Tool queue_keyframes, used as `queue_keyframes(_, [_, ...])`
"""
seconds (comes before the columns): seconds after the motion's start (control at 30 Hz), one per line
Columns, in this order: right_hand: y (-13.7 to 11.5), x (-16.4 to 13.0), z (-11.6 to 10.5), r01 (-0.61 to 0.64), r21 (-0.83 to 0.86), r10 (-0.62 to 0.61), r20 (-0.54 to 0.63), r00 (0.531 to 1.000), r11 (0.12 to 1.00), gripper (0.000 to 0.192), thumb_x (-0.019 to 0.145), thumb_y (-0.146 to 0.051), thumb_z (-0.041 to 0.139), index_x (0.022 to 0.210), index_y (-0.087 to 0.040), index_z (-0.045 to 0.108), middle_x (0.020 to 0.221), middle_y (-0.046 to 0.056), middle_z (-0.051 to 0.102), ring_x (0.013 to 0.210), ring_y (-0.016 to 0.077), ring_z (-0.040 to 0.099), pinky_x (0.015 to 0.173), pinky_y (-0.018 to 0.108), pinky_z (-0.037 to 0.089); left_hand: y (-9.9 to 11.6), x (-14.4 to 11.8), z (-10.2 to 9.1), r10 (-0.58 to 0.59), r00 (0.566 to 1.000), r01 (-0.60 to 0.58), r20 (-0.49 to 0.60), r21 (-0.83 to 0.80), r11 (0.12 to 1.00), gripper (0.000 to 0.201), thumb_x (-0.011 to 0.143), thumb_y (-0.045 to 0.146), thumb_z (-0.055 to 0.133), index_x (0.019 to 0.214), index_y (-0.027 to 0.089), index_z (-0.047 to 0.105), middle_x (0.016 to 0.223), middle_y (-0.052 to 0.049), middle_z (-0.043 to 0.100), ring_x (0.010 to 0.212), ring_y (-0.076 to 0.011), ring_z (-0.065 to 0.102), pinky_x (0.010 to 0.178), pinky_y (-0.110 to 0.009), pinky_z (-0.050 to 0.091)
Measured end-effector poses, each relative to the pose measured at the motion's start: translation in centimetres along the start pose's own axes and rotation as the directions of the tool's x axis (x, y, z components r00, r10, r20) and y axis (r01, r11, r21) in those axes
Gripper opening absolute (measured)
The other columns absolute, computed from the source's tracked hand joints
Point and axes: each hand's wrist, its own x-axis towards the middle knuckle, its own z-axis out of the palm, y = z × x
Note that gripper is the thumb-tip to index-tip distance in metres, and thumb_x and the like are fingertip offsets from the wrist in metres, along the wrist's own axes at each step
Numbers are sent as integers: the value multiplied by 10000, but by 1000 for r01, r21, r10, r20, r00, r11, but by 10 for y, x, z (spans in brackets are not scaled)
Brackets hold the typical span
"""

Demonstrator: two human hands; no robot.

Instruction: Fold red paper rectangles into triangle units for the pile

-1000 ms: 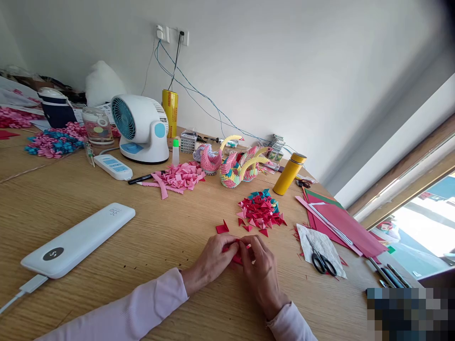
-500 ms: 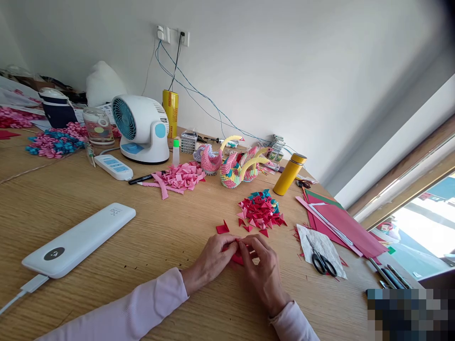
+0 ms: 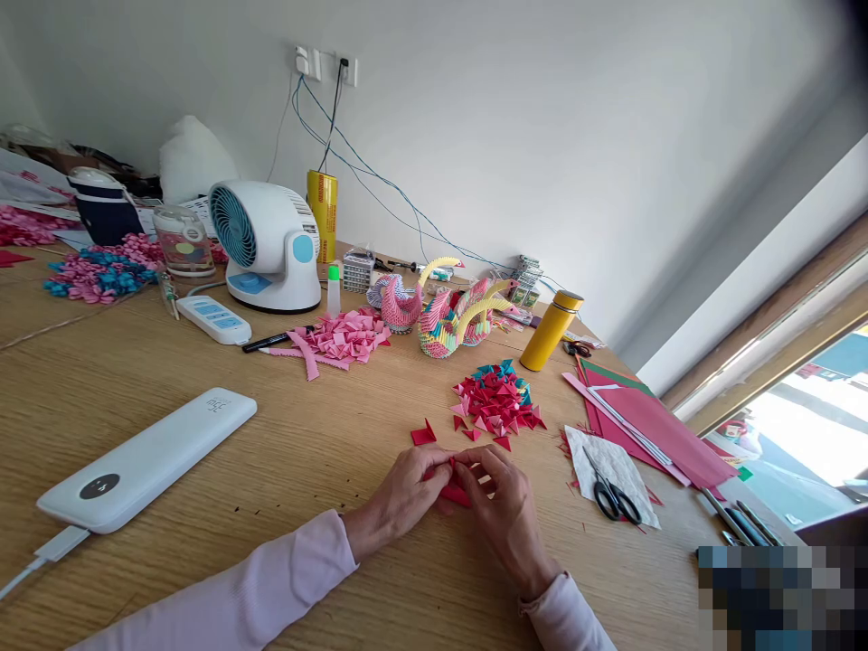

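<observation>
Red paper (image 3: 456, 495): six o'clock in view.
Left hand (image 3: 401, 502), right hand (image 3: 505, 502): both pinching it.
Folded-paper pile (image 3: 495, 402): one o'clock of hands.
Scissors (image 3: 611, 491): three o'clock of hands, across white tissue (image 3: 591, 448).

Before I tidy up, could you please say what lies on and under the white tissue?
Black-handled scissors lie on the white tissue; red paper scraps show at its edges. Whatever lies beneath is covered.
</observation>
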Motion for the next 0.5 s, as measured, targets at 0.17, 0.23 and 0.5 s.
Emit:
queue_keyframes(0.17, [2,-1,0,43,-109,-42,8,999,993,141,851,-187,509,859,-197,649,792,32,645,654,138,614,561,211,478,1,0,1,45,999,-44,-1,32,998,286,804,203,419,844,132,693,824,-54,642,748,-171,593,591,-210,473])
queue_keyframes(0.23, [3,-2,0,61,-168,-59,17,998,984,146,858,-181,491,865,-195,636,798,37,646,660,143,612,573,217,474,1,-1,1,32,999,-33,18,3,999,280,811,221,425,841,135,690,844,-58,650,749,-172,604,582,-207,479])
queue_keyframes(0.5, [3,-1,0,60,-167,-57,27,998,984,141,854,-168,485,857,-204,622,781,35,639,660,146,604,572,219,481,-3,-1,2,-24,998,34,64,-174,984,313,829,348,468,979,148,656,949,-67,672,781,-208,647,552,-248,523])
